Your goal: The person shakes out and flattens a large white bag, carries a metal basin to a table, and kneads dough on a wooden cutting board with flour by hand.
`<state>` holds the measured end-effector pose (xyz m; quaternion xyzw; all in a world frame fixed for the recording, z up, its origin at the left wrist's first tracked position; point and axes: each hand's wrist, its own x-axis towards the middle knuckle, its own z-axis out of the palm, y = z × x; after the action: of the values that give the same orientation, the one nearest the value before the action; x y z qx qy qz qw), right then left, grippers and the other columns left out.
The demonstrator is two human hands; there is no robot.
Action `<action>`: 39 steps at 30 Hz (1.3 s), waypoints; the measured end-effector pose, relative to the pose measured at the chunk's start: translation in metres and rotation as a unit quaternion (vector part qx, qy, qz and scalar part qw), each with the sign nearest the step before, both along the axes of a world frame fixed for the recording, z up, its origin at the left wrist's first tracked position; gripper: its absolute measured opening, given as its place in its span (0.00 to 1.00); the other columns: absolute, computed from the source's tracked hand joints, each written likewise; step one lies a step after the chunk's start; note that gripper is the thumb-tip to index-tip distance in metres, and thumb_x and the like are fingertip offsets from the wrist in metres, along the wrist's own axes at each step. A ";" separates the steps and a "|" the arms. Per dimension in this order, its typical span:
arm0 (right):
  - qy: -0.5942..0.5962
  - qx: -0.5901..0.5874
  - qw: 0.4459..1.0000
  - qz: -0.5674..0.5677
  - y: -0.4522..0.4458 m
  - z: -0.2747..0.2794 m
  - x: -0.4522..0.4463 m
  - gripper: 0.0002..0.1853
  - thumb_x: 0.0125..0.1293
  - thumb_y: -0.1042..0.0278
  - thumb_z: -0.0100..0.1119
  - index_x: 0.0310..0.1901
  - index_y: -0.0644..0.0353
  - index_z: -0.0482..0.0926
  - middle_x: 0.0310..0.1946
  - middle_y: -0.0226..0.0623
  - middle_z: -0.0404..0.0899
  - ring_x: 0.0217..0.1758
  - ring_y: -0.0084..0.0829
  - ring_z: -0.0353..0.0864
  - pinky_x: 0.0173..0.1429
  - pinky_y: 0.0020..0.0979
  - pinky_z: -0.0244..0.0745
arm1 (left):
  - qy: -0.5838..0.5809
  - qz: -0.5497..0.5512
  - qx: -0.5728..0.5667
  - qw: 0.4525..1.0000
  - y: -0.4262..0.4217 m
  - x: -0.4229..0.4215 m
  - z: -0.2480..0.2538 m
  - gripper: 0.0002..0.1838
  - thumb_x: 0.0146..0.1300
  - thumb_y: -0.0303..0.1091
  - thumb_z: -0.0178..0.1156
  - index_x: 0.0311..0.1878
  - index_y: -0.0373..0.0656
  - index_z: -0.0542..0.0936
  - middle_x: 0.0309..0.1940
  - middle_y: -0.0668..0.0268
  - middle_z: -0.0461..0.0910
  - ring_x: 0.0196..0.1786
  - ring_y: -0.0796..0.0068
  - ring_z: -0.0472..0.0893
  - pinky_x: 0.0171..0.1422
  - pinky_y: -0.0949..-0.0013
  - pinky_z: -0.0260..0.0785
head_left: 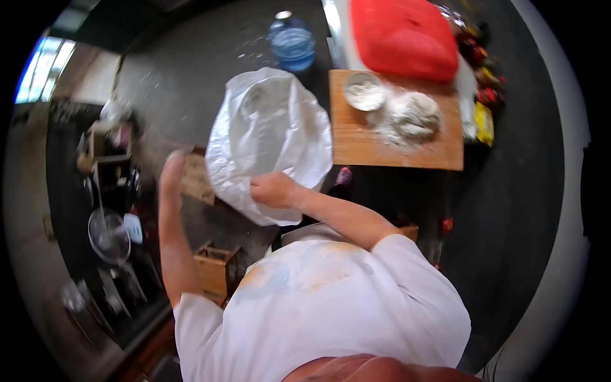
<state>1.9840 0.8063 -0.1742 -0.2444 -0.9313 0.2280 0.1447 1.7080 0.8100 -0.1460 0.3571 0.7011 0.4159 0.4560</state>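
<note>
A large white plastic sack stands with its mouth wide, its pale inside facing me. My right hand is closed on the near rim of the sack, with the knuckles up. To the left of the sack, my left hand is raised apart from it; motion smears its fingers, so I cannot tell their pose. On the right, a wooden board bears a heap of white flour-like powder and a small round bowl with more of that powder in it.
A blue water jug stands beyond the sack. Behind the board lies a bright red covering, with packets such as a yellow one beside it. A wooden stool, cardboard and a fan are on the left.
</note>
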 end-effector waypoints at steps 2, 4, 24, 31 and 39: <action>-0.006 0.008 1.000 0.026 -0.014 -0.014 -0.015 0.04 0.54 0.69 0.50 0.28 0.58 0.73 0.28 0.38 0.73 0.31 0.41 0.78 0.31 0.40 0.74 | 0.174 -0.203 0.104 0.958 0.036 0.005 -0.016 0.24 0.63 0.50 0.47 0.46 0.37 0.75 0.46 0.55 0.76 0.48 0.59 0.75 0.52 0.65 0.64; -0.017 0.020 0.999 0.037 -0.023 -0.021 -0.026 0.04 0.52 0.69 0.51 0.28 0.58 0.72 0.27 0.37 0.72 0.30 0.40 0.77 0.29 0.39 0.74 | 0.376 -0.232 -0.055 0.895 0.038 0.042 0.019 0.30 0.57 0.57 0.52 0.45 0.34 0.74 0.38 0.47 0.77 0.42 0.46 0.76 0.49 0.58 0.66; -0.054 -0.027 0.998 0.019 0.042 0.005 0.021 0.24 0.45 0.62 0.68 0.47 0.52 0.75 0.52 0.42 0.69 0.57 0.42 0.65 0.60 0.40 0.60 | 0.330 0.097 -0.135 0.929 -0.108 0.036 -0.045 0.09 0.56 0.33 0.47 0.38 0.42 0.74 0.32 0.45 0.77 0.39 0.41 0.75 0.44 0.47 0.66; -0.175 0.073 0.981 -0.030 0.106 -0.027 -0.066 0.27 0.52 0.55 0.62 0.54 0.54 0.70 0.47 0.41 0.74 0.53 0.40 0.70 0.58 0.41 0.59 | 0.317 0.278 -0.105 0.901 -0.203 0.017 -0.050 0.08 0.56 0.35 0.51 0.37 0.42 0.74 0.30 0.48 0.77 0.36 0.42 0.74 0.38 0.48 0.66; -0.075 0.121 0.979 0.148 0.080 -0.026 -0.225 0.11 0.58 0.66 0.52 0.43 0.50 0.78 0.27 0.39 0.80 0.34 0.41 0.79 0.43 0.39 0.69 | 0.408 0.399 -0.196 0.797 -0.325 -0.072 -0.085 0.08 0.59 0.35 0.49 0.35 0.44 0.76 0.29 0.52 0.78 0.34 0.47 0.76 0.35 0.51 0.68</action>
<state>1.7592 0.8866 -0.1999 -0.1014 -0.9860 0.1138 0.0673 1.6363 0.4847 -0.2306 0.0854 0.9691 0.2307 -0.0185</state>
